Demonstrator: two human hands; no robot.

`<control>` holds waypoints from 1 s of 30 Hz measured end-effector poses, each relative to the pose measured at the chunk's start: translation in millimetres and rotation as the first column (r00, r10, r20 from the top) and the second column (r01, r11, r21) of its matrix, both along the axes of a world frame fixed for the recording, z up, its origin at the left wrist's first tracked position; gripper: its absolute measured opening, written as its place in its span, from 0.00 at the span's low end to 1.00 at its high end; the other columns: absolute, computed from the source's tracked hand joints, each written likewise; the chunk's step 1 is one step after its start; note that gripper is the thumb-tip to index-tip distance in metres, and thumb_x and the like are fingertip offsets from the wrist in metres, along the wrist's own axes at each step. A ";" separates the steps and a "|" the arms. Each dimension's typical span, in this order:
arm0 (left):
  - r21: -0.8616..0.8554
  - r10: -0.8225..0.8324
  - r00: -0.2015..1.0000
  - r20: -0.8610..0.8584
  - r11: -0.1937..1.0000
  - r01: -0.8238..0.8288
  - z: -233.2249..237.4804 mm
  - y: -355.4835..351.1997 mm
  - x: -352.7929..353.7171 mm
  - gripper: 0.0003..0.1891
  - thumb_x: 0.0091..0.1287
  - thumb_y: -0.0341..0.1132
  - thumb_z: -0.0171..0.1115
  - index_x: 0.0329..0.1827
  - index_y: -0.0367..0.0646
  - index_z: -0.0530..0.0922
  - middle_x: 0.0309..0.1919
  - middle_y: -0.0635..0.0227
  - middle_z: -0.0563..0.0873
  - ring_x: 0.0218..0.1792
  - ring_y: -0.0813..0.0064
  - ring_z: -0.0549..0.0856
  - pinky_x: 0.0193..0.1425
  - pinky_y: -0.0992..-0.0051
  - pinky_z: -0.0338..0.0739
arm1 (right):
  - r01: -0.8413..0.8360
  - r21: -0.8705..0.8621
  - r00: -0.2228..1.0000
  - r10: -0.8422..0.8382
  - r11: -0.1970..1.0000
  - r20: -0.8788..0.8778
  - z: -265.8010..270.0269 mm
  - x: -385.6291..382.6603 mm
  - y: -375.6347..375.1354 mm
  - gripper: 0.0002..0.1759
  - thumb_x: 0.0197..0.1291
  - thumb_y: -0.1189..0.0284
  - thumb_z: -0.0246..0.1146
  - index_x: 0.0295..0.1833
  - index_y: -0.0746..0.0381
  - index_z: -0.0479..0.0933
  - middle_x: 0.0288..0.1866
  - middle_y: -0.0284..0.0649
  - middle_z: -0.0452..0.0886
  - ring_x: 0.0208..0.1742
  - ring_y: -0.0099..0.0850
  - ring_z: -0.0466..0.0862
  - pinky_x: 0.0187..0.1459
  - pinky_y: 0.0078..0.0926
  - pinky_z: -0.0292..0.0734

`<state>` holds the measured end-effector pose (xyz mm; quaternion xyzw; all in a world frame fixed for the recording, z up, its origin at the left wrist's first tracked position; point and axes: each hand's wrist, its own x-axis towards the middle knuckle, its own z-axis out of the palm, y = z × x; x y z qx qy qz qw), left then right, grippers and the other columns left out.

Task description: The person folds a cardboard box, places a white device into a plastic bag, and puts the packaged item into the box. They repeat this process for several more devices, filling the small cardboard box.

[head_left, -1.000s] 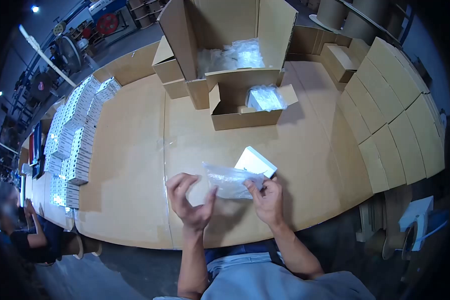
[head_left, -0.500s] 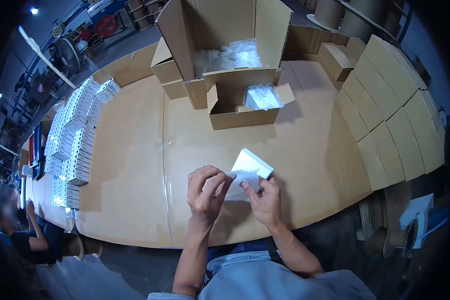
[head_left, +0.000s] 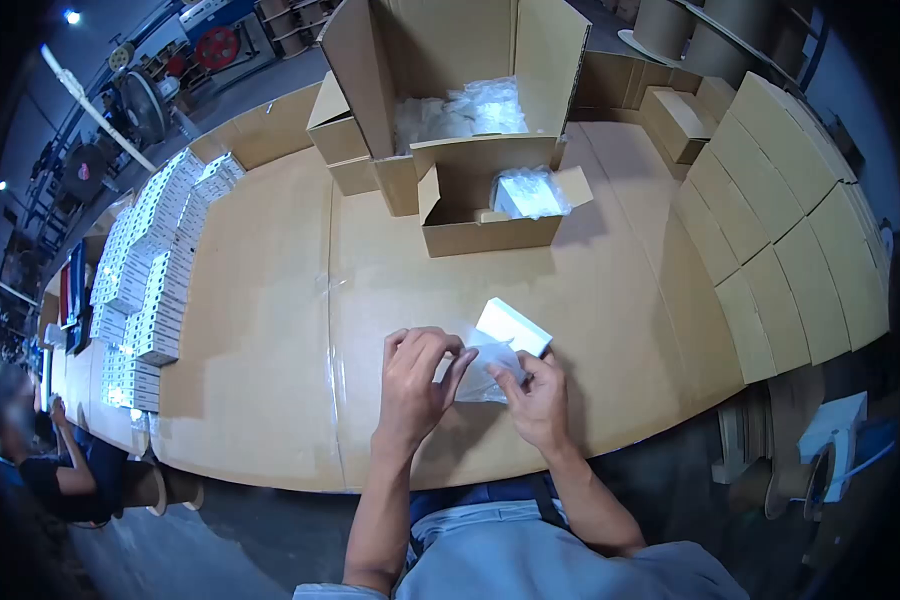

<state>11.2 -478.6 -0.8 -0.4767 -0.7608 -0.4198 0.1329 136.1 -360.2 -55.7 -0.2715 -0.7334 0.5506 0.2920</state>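
My left hand (head_left: 410,385) curls toward two o'clock, thumb and forefinger close together; I can't tell whether its grip has the plastic. My right hand (head_left: 538,405) angles toward eleven, grip pinching the plastic bag (head_left: 484,378) over the bench (head_left: 270,330). The white box (head_left: 513,325), at one o'clock from the bag, is partly hidden.

Nearer the wearer than the small open carton (head_left: 490,236), both hands hold a clear plastic bag (head_left: 482,386) beside a white box (head_left: 513,327). Behind the carton, a larger open box (head_left: 450,45) contains clear plastic packaging (head_left: 485,108).
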 end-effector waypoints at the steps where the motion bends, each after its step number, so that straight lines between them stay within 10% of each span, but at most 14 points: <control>1: -0.043 -0.017 1.000 -0.005 0.999 0.017 2.7 0.6 -0.8 0.10 0.61 0.27 0.75 0.40 0.43 0.81 0.35 0.68 0.87 0.40 0.68 0.86 0.56 0.66 0.73 | -0.005 0.012 1.000 0.005 1.000 -0.016 -1.6 0.6 1.3 0.20 0.59 0.66 0.77 0.46 0.73 0.85 0.46 0.51 0.83 0.43 0.40 0.85 0.45 0.35 0.80; 9: 0.069 -0.057 0.778 0.626 0.997 0.018 -8.5 4.1 -14.7 0.18 0.78 0.36 0.56 0.27 0.39 0.79 0.19 0.66 0.79 0.22 0.69 0.74 0.53 0.67 0.70 | -0.253 0.150 0.957 0.224 0.956 0.185 17.9 20.1 15.0 0.17 0.53 0.64 0.80 0.39 0.67 0.85 0.39 0.51 0.81 0.40 0.46 0.82 0.42 0.36 0.78; 13: 0.464 -0.303 0.679 0.669 0.884 -0.063 -20.9 14.6 -17.5 0.29 0.85 0.47 0.45 0.22 0.40 0.72 0.17 0.74 0.76 0.23 0.80 0.73 0.37 0.77 0.71 | -0.228 0.131 0.955 0.195 0.965 0.224 22.4 21.9 13.3 0.18 0.53 0.65 0.80 0.40 0.67 0.86 0.41 0.51 0.82 0.40 0.44 0.83 0.42 0.37 0.78; 18: 0.290 -0.192 0.752 0.630 0.957 0.001 -9.2 8.9 -15.5 0.41 0.71 0.77 0.35 0.44 0.42 0.71 0.12 0.79 0.66 0.14 0.88 0.65 0.18 0.81 0.53 | -0.189 0.108 0.976 0.175 0.976 0.129 18.0 19.5 12.1 0.16 0.58 0.64 0.78 0.42 0.66 0.87 0.38 0.46 0.83 0.36 0.33 0.82 0.37 0.30 0.77; 22: 0.483 -0.292 0.672 0.680 0.869 -0.111 -12.0 8.5 -19.0 0.45 0.68 0.81 0.32 0.47 0.41 0.71 0.11 0.75 0.70 0.17 0.83 0.71 0.26 0.82 0.65 | -0.163 -0.136 0.985 0.170 0.977 0.038 -7.3 15.8 11.8 0.15 0.63 0.63 0.75 0.43 0.65 0.88 0.36 0.41 0.81 0.32 0.23 0.77 0.34 0.23 0.73; 25: 0.695 -0.379 0.668 0.641 0.656 -0.295 -20.5 14.6 -14.6 0.42 0.70 0.68 0.58 0.67 0.37 0.63 0.54 0.56 0.77 0.58 0.68 0.77 0.64 0.67 0.75 | -0.097 -0.168 0.995 0.097 0.981 -0.008 6.2 16.0 10.1 0.13 0.66 0.64 0.73 0.43 0.64 0.89 0.35 0.37 0.79 0.31 0.21 0.73 0.33 0.22 0.71; 27: 0.487 -0.318 0.626 0.712 0.866 -0.115 -43.4 -3.1 -10.8 0.39 0.70 0.54 0.69 0.70 0.37 0.61 0.66 0.56 0.67 0.68 0.66 0.69 0.73 0.64 0.70 | -0.053 -0.164 0.997 0.044 0.985 -0.062 13.0 12.4 8.1 0.13 0.67 0.64 0.72 0.42 0.65 0.88 0.35 0.35 0.78 0.32 0.21 0.73 0.33 0.22 0.71; 30: 0.454 -0.391 0.448 0.804 0.890 -0.038 -46.9 -5.8 18.6 0.36 0.60 0.33 0.80 0.65 0.37 0.65 0.57 0.59 0.79 0.59 0.72 0.80 0.65 0.69 0.77 | 0.012 -0.165 0.988 -0.037 0.986 -0.150 5.6 8.5 3.2 0.15 0.68 0.64 0.71 0.41 0.67 0.87 0.37 0.36 0.79 0.34 0.20 0.74 0.36 0.22 0.72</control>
